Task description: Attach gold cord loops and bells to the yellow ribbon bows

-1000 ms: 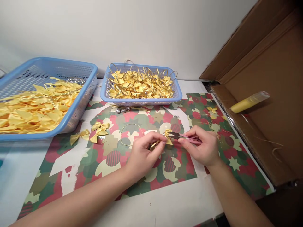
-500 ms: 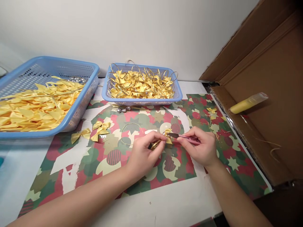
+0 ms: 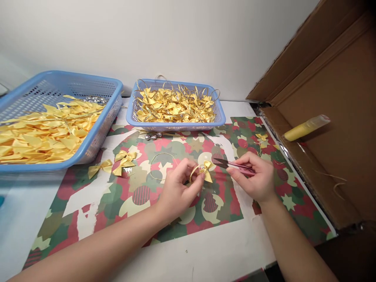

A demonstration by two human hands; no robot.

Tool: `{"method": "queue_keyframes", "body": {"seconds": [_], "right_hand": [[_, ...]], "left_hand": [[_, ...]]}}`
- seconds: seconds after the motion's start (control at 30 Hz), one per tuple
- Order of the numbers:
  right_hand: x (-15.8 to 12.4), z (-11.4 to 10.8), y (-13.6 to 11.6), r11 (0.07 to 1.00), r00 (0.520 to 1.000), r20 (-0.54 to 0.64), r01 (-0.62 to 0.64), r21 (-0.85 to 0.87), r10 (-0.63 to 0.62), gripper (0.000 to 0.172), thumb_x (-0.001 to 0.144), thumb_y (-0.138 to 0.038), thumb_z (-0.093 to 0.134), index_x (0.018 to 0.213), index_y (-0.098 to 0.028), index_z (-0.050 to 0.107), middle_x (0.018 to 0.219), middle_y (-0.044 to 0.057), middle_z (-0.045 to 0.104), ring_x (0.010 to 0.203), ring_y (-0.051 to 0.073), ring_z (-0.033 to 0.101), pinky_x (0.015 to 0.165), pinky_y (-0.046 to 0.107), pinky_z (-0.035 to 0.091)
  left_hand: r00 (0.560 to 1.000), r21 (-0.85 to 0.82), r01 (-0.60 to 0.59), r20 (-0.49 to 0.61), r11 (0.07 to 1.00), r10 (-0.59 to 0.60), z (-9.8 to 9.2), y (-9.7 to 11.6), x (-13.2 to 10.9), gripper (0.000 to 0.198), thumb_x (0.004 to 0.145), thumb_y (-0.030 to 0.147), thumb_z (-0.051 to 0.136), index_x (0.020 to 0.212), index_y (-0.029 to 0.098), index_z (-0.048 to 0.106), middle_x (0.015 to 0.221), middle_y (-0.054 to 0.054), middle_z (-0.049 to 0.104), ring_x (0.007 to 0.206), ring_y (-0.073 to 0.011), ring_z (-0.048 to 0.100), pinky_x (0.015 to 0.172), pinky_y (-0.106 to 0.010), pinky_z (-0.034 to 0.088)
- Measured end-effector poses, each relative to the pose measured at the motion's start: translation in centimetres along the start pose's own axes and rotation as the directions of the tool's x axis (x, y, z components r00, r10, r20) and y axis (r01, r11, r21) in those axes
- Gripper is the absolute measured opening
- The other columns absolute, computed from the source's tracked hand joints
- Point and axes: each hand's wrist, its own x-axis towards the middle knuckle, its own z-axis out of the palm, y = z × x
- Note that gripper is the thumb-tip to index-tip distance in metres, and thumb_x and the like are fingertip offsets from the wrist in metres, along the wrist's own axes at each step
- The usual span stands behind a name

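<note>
Hidden: your left fingers cover part of the gold cord (image 3: 192, 173); the large basket (image 3: 76, 153), left of the small basket (image 3: 176, 125), leaves frame.
Bow (image 3: 208, 167): glossy yellow ribbon, tails spread, nearer you than the small basket.
Left hand (image 3: 182, 183): you pinch bow and looped cord.
Right hand (image 3: 256, 175): you grip pink-handled snips (image 3: 242, 169), pointed blades just beside the bow.
Baskets: perforated blue plastic.

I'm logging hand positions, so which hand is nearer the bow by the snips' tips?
Left. The left hand holds the bow at its left side; the right hand, gripping the snips, is farther off, to the bow's right.
</note>
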Motion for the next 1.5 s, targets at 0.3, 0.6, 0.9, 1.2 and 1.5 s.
{"method": "queue_keyframes", "body": {"seconds": [0.3,0.6,0.9,1.2,1.5], "right_hand": [[-0.3,0.3,0.0,0.978,0.979,0.085,0.194,-0.078,-0.187,0.021,0.072,-0.031,0.077,0.069,-0.02,0.059,0.05,-0.005,0.056,0.04,0.008,0.042,0.04,0.022,0.034],[-0.3,0.8,-0.1,0.94,0.954,0.01,0.296,-0.171,-0.298,0.023,0.071,-0.031,0.08,0.072,-0.022,0.058,0.052,-0.004,0.063,0.038,0.009,0.047,0.038,0.024,0.035],[-0.6,1.0,-0.1,0.925,0.938,-0.016,0.339,-0.17,-0.347,0.021,0.071,-0.026,0.081,0.076,-0.023,0.061,0.056,-0.003,0.068,0.042,0.011,0.056,0.042,0.025,0.041],[-0.6,1.1,-0.2,0.943,0.953,-0.023,0.296,-0.149,-0.303,0.025,0.07,-0.028,0.082,0.076,-0.022,0.059,0.054,-0.004,0.066,0.037,0.009,0.05,0.038,0.025,0.037],[-0.6,1.2,-0.1,0.934,0.944,-0.028,0.32,-0.157,-0.328,0.025,0.071,-0.028,0.082,0.077,-0.022,0.059,0.056,-0.003,0.068,0.04,0.011,0.053,0.041,0.025,0.04]], "left_hand": [[1.0,-0.003,0.012,-0.007,1.0,-0.012,0.0,0.3,0.4,0.014,0.086,0.023,0.061,0.097,0.017,0.066,0.072,-0.001,0.064,0.06,-0.0119,0.058,0.056,-0.024,0.048],[1.0,-0.05,0.021,0.008,0.999,-0.02,0.0,0.1,0.3,0.021,0.086,0.023,0.063,0.106,0.016,0.065,0.071,-0.002,0.067,0.063,-0.0132,0.063,0.058,-0.024,0.051],[0.998,-0.052,0.063,-0.001,0.997,-0.063,0.0,0.1,0.3,0.023,0.087,0.025,0.062,0.107,0.015,0.064,0.068,-0.001,0.068,0.06,-0.013,0.061,0.058,-0.025,0.051],[0.998,-0.072,0.06,0.001,0.996,-0.061,0.0,0.0,0.3,0.023,0.087,0.025,0.062,0.108,0.015,0.064,0.07,-0.002,0.069,0.061,-0.0132,0.063,0.058,-0.025,0.052],[0.997,-0.091,0.072,0.009,0.993,-0.071,0.0,0.1,0.4,0.023,0.087,0.024,0.062,0.108,0.015,0.063,0.071,-0.002,0.07,0.062,-0.0126,0.063,0.059,-0.024,0.052]]}}
